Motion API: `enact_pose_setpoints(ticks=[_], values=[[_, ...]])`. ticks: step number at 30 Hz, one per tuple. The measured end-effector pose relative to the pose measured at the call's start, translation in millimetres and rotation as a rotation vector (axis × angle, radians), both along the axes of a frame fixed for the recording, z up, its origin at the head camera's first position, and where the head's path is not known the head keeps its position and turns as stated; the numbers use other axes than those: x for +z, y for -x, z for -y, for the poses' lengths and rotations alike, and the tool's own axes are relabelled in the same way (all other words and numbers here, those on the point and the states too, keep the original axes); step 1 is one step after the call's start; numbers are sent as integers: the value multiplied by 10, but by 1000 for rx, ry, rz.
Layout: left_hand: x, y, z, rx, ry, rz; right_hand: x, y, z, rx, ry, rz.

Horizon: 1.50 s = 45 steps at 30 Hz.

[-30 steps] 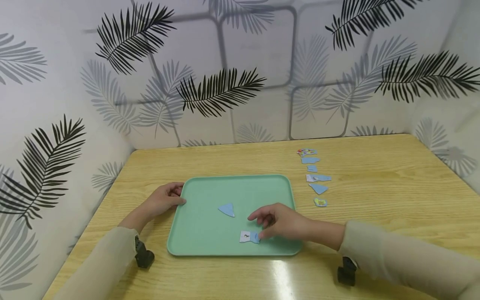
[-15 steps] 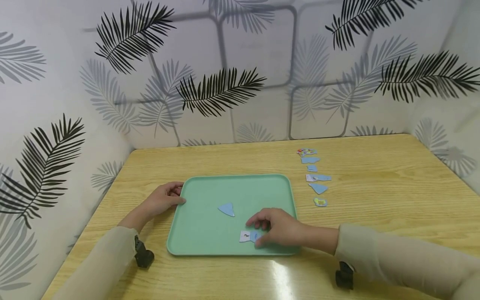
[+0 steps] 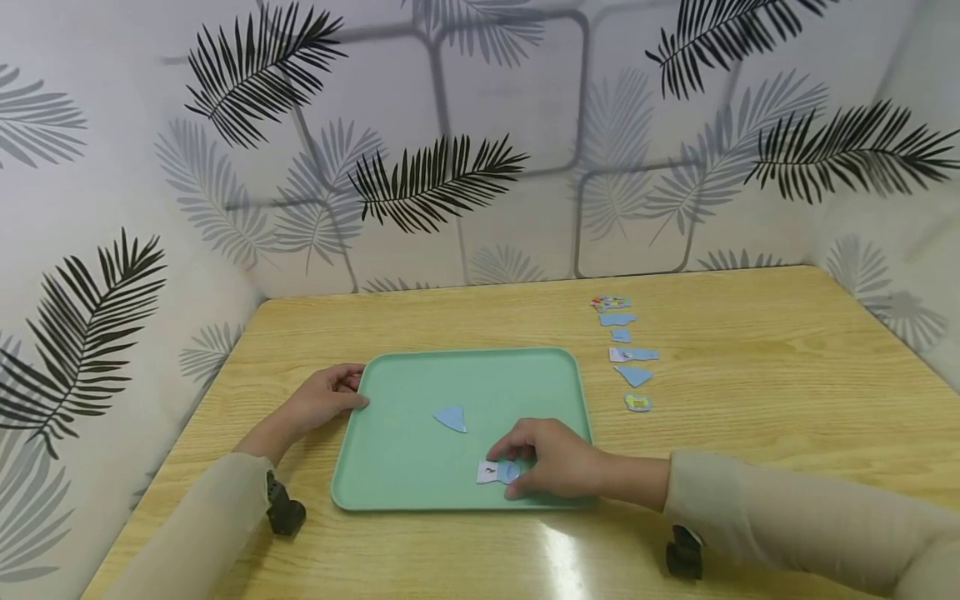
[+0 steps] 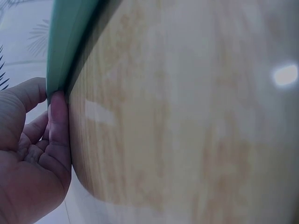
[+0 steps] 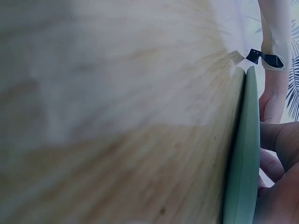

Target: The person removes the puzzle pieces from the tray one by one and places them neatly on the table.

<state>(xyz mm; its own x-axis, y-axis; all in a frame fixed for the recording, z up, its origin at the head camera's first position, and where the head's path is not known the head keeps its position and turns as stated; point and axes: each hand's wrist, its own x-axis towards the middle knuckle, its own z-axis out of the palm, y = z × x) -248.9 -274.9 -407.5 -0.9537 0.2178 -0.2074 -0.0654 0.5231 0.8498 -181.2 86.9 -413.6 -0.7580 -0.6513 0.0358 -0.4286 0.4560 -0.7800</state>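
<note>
A mint green tray lies on the wooden table. My left hand grips its left edge; in the left wrist view the thumb lies over the rim and a finger goes under it. Low in the tray's right half is a flat white-and-blue puzzle piece. My right hand holds this piece between thumb and fingers, the thumb at its near edge and a fingertip at its far edge. Farther back in the tray lies a plain blue, roughly triangular puzzle piece. The right wrist view shows the right hand only partly, above the tray's edge.
Right of the tray, several puzzle pieces form a loose column on the table: a multicoloured one at the back, blue ones between, a yellow-marked one in front. Behind the table stands a leaf-patterned wall.
My right hand has come down and slightly left around the white-and-blue piece, its fingers closing in at the piece's edges. The left hand has stayed on the tray's edge.
</note>
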Motion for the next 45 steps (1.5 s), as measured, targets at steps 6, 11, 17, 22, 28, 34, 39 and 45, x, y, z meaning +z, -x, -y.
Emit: enact_pose_setpoints(ticks=[6,11,17,22,28,34,39,45], values=[[-4,-4,0,5,7,1,1,-4,19,-6,-20,-2],[-5,-8,-3,3,6,-1,19,-7,21,-4,-23,-1],[5,-11,-3,-2,-7,-3,23,-14,31,-15,-33,8],[15,-14,-7,-3,-9,-1,33,-18,33,-21,-34,15],[4,-9,-2,-6,-1,-8,70,-5,31,-29,-38,40],[-25,3,12,-3,11,-3,101,10,-17,-22,-30,70],[-37,12,16,-4,15,-12,119,27,-94,-29,-22,71],[-46,25,31,-6,11,-16,149,48,-191,-44,-9,65]])
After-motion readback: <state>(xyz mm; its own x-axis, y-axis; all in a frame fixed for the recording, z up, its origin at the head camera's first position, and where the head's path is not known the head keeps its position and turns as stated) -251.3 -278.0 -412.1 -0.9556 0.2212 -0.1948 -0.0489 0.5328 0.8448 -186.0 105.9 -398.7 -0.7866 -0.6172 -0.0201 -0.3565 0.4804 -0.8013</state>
